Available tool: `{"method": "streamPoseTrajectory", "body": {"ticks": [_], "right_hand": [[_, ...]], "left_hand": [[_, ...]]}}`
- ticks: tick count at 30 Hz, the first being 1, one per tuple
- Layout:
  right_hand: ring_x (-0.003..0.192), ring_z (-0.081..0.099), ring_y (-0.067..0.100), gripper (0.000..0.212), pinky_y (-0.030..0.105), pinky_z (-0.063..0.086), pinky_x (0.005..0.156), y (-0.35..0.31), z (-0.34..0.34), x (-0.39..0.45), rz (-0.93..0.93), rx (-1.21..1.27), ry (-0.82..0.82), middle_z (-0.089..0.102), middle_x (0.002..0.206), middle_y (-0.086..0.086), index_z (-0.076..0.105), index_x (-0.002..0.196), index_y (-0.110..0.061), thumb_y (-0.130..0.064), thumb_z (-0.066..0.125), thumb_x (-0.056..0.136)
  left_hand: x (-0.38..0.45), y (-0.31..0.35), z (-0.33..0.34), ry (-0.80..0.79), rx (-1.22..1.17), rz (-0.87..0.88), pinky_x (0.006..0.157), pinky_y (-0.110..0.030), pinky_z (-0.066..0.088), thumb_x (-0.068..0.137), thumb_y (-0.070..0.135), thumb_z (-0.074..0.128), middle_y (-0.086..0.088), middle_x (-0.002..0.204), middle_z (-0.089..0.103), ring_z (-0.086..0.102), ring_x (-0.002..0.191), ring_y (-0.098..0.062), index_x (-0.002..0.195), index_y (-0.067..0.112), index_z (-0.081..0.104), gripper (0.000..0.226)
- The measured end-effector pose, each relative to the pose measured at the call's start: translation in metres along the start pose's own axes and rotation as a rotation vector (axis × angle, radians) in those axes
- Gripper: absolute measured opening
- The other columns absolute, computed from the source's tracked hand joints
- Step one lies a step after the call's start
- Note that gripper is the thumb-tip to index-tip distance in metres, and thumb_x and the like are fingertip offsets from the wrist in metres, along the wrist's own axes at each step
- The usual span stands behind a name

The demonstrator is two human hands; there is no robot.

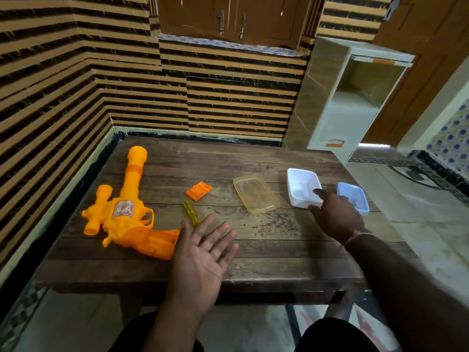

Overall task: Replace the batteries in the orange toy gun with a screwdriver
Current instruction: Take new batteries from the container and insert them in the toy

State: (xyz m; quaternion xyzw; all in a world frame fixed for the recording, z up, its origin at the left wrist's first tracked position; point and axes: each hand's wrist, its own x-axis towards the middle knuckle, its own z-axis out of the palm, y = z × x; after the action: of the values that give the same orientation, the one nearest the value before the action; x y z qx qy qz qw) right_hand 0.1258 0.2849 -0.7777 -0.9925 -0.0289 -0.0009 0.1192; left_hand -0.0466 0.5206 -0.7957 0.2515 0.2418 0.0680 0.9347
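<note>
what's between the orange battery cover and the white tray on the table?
Head view: a clear yellowish plastic lid lies flat on the wooden table between the small orange battery cover and the white rectangular tray, touching neither.

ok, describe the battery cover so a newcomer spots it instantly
On the wooden table, look just right of the orange toy gun. The battery cover lies beyond the yellow screwdriver: a small flat ribbed orange piece, unlike the clear yellowish lid to its right.
</note>
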Motion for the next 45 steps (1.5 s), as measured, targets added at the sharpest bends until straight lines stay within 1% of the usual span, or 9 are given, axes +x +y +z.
{"method": "streamPoseTrajectory", "body": {"ticks": [4, 7, 12, 16, 19, 25, 32, 40, 45], "right_hand": [[0.081, 0.069, 0.023, 0.020, 0.031, 0.052, 0.071, -0.017, 0.002, -0.034, -0.030, 0.177, 0.167, 0.074, 0.089, 0.008, 0.070, 0.103, -0.019, -0.034, 0.065, 0.089], [0.061, 0.062, 0.006, 0.014, 0.025, 0.047, 0.060, -0.048, 0.012, -0.064, -0.092, 0.343, 0.015, 0.068, 0.068, -0.005, 0.066, 0.075, -0.023, -0.031, 0.072, 0.084], [0.066, 0.065, 0.009, 0.044, 0.029, 0.054, 0.062, -0.125, 0.038, -0.101, -0.302, 0.507, -0.237, 0.070, 0.078, -0.004, 0.065, 0.108, -0.027, -0.050, 0.077, 0.073], [0.104, 0.064, 0.025, 0.076, 0.041, 0.055, 0.085, -0.193, 0.055, -0.116, -0.524, 0.276, -0.338, 0.066, 0.119, 0.006, 0.048, 0.134, -0.024, -0.056, 0.077, 0.071], [0.109, 0.060, 0.031, 0.076, 0.043, 0.052, 0.087, -0.223, 0.063, -0.117, -0.593, 0.124, -0.389, 0.061, 0.121, 0.010, 0.043, 0.132, -0.020, -0.055, 0.075, 0.074], [0.092, 0.065, 0.028, 0.054, 0.037, 0.053, 0.075, -0.223, 0.062, -0.112, -0.675, 0.249, -0.317, 0.066, 0.103, 0.006, 0.052, 0.115, -0.022, -0.053, 0.072, 0.076], [0.081, 0.066, 0.020, 0.057, 0.036, 0.052, 0.064, -0.194, 0.045, -0.140, -0.739, 0.399, -0.249, 0.069, 0.092, -0.001, 0.052, 0.114, -0.031, -0.062, 0.072, 0.070], [0.074, 0.065, 0.002, 0.053, 0.026, 0.053, 0.065, -0.169, 0.019, -0.166, -0.585, 0.682, -0.259, 0.071, 0.085, -0.013, 0.059, 0.109, -0.037, -0.054, 0.082, 0.064], [0.038, 0.039, 0.012, 0.024, 0.020, 0.028, 0.040, -0.146, -0.003, -0.171, 0.300, 1.669, -0.511, 0.044, 0.052, 0.001, 0.060, 0.083, -0.015, -0.038, 0.064, 0.087]], "left_hand": [[0.003, 0.003, -0.001, 0.195, 0.097, 0.252, 0.066, -0.028, 0.046, 0.098, 0.031, 0.049, -0.006, 0.082, 0.069, 0.066, 0.072, -0.015, 0.101, 0.014, 0.067, 0.025], [0.004, 0.014, -0.004, 0.361, 0.169, 0.386, 0.048, -0.022, 0.034, 0.098, 0.022, 0.050, 0.004, 0.058, 0.061, 0.050, 0.045, -0.007, 0.088, 0.018, 0.065, 0.019], [0.003, 0.044, -0.013, 0.582, 0.159, 0.517, 0.044, -0.021, 0.028, 0.095, 0.026, 0.051, 0.006, 0.056, 0.056, 0.040, 0.038, -0.005, 0.077, 0.023, 0.062, 0.022], [-0.005, 0.067, -0.032, 0.685, 0.124, 0.592, 0.048, -0.021, 0.033, 0.095, 0.026, 0.048, 0.003, 0.068, 0.054, 0.045, 0.047, -0.006, 0.075, 0.025, 0.059, 0.022], [-0.005, 0.076, -0.047, 0.728, 0.084, 0.590, 0.055, -0.020, 0.042, 0.095, 0.021, 0.050, 0.002, 0.073, 0.056, 0.051, 0.058, -0.009, 0.080, 0.022, 0.061, 0.019], [-0.003, 0.083, -0.048, 0.689, 0.047, 0.579, 0.068, -0.023, 0.044, 0.100, 0.026, 0.048, 0.002, 0.089, 0.058, 0.057, 0.082, -0.010, 0.093, 0.021, 0.061, 0.015], [-0.015, 0.083, -0.036, 0.261, -0.066, 0.358, 0.092, -0.050, 0.051, 0.088, 0.060, 0.055, -0.010, 0.103, 0.066, 0.063, 0.100, -0.030, 0.126, 0.020, 0.060, 0.056], [-0.026, 0.071, -0.019, 0.154, -0.051, 0.332, 0.075, -0.040, 0.057, 0.094, 0.043, 0.057, -0.011, 0.088, 0.069, 0.069, 0.084, -0.028, 0.103, 0.016, 0.065, 0.030], [-0.026, 0.064, -0.015, 0.074, -0.054, 0.308, 0.061, -0.039, 0.059, 0.093, 0.043, 0.057, -0.010, 0.086, 0.072, 0.071, 0.080, -0.031, 0.108, 0.019, 0.067, 0.029]]}}
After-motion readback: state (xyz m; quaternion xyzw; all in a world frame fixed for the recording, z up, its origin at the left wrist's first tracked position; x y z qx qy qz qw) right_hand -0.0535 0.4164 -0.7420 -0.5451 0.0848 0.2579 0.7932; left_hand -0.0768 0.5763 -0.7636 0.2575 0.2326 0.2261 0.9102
